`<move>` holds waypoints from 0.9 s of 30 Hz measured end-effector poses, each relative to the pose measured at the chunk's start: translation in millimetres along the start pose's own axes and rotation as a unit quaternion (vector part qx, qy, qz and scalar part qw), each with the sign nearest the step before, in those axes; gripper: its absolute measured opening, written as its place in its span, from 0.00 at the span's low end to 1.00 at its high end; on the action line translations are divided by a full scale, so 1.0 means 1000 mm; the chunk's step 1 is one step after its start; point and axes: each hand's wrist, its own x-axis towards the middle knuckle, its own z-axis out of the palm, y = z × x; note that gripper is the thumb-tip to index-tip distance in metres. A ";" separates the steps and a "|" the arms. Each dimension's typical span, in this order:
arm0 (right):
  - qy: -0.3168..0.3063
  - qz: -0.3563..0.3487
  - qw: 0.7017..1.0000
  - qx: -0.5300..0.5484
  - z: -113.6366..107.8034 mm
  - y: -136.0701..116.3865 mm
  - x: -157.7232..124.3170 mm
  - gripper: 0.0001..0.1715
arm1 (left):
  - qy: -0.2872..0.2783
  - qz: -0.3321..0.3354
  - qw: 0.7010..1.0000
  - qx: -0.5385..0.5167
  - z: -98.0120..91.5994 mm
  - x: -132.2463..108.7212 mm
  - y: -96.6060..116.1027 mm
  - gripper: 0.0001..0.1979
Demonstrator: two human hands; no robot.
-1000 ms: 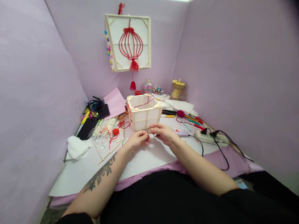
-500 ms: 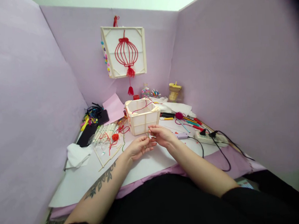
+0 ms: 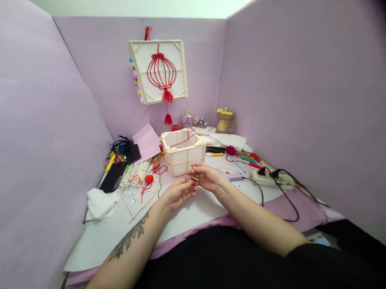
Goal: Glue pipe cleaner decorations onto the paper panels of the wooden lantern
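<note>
My left hand (image 3: 181,192) and my right hand (image 3: 207,177) meet just in front of a small white lantern frame (image 3: 185,156). Both have thumb and fingers pinched together at the tips. Between them is something thin and small, perhaps greenish, too fine to make out. The lantern frame stands upright on the table, with pale wooden sticks along its edges, white sides and an open top crossed by dark red yarn. Left of my left hand lie a green strand (image 3: 160,186), a red yarn ball (image 3: 148,179) and several loose wooden sticks (image 3: 143,206).
A finished lantern (image 3: 162,72) with a red design hangs at the back wall. To the right are a dark red yarn ball (image 3: 231,150), pens and a power strip (image 3: 272,179) with black cables. White tissue (image 3: 101,203) and a black phone (image 3: 133,153) lie left.
Both hands have shifted slightly left, their fingertips still together. The green bit that showed between them is now harder to see. The view has tilted up a little.
</note>
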 end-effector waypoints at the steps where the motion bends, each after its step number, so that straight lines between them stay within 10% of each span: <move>1: -0.004 0.001 1.000 0.003 -0.001 0.000 0.001 0.15 | -0.003 -0.002 1.000 -0.001 0.000 0.000 0.000 0.06; 27: -0.061 -0.021 0.998 0.023 -0.013 0.018 0.008 0.14 | 0.054 0.105 0.986 0.120 -0.004 0.005 -0.004 0.21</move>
